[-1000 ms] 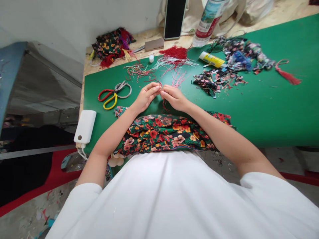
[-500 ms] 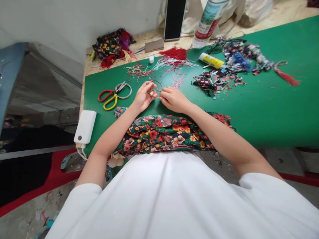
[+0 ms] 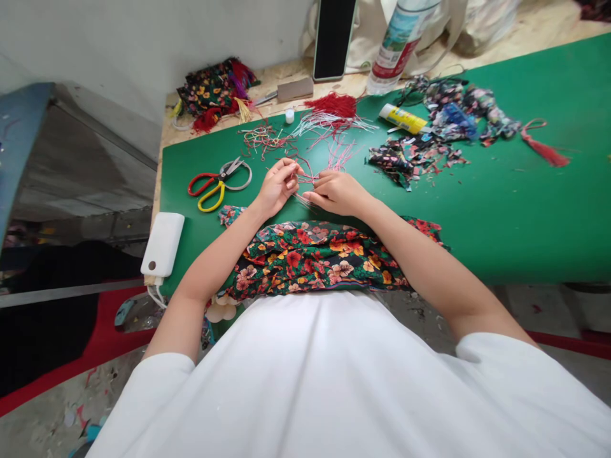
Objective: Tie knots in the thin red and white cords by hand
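My left hand (image 3: pixel 277 186) and my right hand (image 3: pixel 337 191) rest close together on the green mat (image 3: pixel 501 210). Both pinch a thin red cord (image 3: pixel 305 178) that runs between their fingertips. Just behind the hands lies a loose spread of pink and red cords (image 3: pixel 334 149). A floral fabric piece (image 3: pixel 315 254) lies under my forearms at the mat's near edge.
Scissors with red and yellow handles (image 3: pixel 217 181) lie left of my hands. A white power bank (image 3: pixel 163 243) sits at the mat's left corner. Farther back are a red tassel bundle (image 3: pixel 334 105), a glue stick (image 3: pixel 403 117), fabric scraps (image 3: pixel 429 149), a bottle (image 3: pixel 398 41) and a red tassel (image 3: pixel 544 147).
My fingertips were pressed together; the hands have since drawn slightly apart, with the red cord stretched between them. The view has shifted a little.
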`<state>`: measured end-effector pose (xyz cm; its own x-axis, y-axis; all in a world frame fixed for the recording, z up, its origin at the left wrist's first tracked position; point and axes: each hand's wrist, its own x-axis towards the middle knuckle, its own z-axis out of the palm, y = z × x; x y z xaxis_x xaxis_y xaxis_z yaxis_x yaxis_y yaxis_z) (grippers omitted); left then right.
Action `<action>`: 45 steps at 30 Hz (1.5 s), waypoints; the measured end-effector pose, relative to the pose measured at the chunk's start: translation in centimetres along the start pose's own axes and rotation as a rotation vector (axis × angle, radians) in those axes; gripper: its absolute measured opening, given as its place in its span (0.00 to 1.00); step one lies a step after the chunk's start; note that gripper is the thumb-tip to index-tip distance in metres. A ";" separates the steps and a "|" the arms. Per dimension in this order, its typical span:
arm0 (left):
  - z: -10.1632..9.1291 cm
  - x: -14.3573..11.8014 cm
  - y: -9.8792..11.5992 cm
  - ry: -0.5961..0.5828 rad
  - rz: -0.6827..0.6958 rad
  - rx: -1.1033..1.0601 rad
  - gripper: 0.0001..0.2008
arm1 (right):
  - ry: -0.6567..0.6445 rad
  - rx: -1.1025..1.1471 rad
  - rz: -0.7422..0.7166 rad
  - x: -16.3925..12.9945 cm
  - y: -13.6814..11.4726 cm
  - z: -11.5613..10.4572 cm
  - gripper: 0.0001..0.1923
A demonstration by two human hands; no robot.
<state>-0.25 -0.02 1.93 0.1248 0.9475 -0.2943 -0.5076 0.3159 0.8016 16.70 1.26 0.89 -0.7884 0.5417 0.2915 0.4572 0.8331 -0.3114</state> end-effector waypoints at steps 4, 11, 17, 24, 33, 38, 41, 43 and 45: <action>-0.2 0.1 -0.1 -0.063 0.025 0.032 0.07 | -0.002 -0.055 0.063 -0.2 0.1 -0.5 0.24; -0.3 0.2 -0.2 -0.067 0.019 0.066 0.07 | 0.196 -0.091 0.290 -0.5 0.8 0.1 0.08; -0.2 0.0 -0.1 -0.058 0.017 0.091 0.08 | 0.179 -0.072 0.282 -0.6 1.2 1.0 0.06; 0.0 -0.1 0.0 -0.048 0.011 0.094 0.08 | 0.127 -0.100 0.254 -0.4 1.3 1.4 0.06; -0.1 0.1 -0.2 -0.068 0.026 0.074 0.08 | 0.138 -0.080 0.212 -0.4 1.4 1.3 0.09; 0.0 0.0 -0.2 -0.036 0.008 0.087 0.06 | 0.178 0.020 0.201 -0.2 0.9 0.9 0.12; 0.0 0.0 -0.3 -0.049 0.006 0.115 0.05 | 0.185 0.050 0.194 -0.2 0.6 0.7 0.14; -0.1 0.0 -0.4 -0.073 0.011 0.138 0.05 | 0.189 0.059 0.191 -0.2 0.4 0.6 0.15; -0.1 0.0 -0.5 -0.109 0.024 0.174 0.05 | 0.195 0.067 0.188 -0.2 0.3 0.6 0.15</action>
<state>-0.10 -0.16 1.42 0.2106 0.9516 -0.2240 -0.3582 0.2883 0.8880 16.75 1.33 0.23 -0.5949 0.7030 0.3897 0.5548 0.7100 -0.4338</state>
